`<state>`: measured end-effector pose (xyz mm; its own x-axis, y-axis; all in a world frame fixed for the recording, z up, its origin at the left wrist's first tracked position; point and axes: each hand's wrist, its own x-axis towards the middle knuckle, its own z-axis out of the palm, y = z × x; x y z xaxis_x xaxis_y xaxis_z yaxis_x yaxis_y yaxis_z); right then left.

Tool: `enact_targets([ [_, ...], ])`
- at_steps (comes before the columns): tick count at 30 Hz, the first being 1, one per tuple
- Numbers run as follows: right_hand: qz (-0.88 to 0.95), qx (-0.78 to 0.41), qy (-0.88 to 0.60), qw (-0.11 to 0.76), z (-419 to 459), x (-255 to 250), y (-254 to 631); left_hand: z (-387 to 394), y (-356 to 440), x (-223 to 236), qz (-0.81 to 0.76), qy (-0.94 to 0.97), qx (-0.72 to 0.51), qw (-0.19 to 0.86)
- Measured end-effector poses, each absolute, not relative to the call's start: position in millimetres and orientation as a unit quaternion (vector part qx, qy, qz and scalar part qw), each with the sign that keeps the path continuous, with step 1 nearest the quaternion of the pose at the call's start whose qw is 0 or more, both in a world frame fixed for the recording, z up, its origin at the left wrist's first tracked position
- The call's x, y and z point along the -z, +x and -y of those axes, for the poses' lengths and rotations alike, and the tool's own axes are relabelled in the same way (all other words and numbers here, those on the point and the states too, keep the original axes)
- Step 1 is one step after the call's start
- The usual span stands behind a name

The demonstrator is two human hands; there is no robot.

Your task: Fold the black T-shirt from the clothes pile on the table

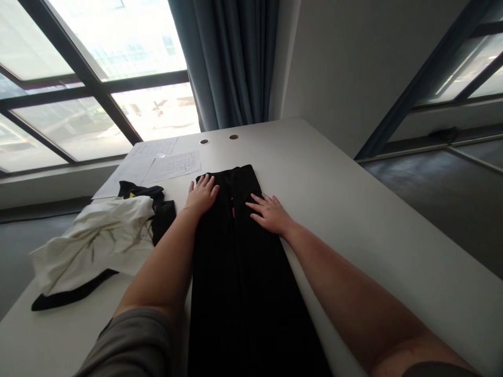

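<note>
The black garment (239, 262) is matt cloth, the white garment (98, 235) crumpled fabric, the table (353, 209) smooth and matt, perhaps laminate; the sheets (173, 165) are paper.

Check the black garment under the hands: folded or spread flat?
Folded lengthwise into a long narrow strip: the black garment lies flat on the table, both hands pressing it.

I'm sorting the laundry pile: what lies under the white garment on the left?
A black garment sticks out from under the white garment at its far side, and a black strip at its near edge. Whether they are one piece is hidden.
</note>
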<state>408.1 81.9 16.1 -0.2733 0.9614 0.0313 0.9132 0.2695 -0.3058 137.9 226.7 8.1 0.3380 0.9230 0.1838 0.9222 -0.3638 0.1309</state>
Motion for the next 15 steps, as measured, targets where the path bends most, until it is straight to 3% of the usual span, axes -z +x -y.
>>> enact_targets([
  [5, 0.794, -0.114, -0.587, 0.104, -80.9, -15.6, 408.0, -208.4, 171.7, 3.6, -0.566, 0.821, -0.044, 0.054],
  [15, 0.795, -0.108, -0.585, 0.119, -81.5, -13.0, 408.2, -236.7, 171.8, 2.1, -0.655, 0.747, -0.080, 0.082],
])
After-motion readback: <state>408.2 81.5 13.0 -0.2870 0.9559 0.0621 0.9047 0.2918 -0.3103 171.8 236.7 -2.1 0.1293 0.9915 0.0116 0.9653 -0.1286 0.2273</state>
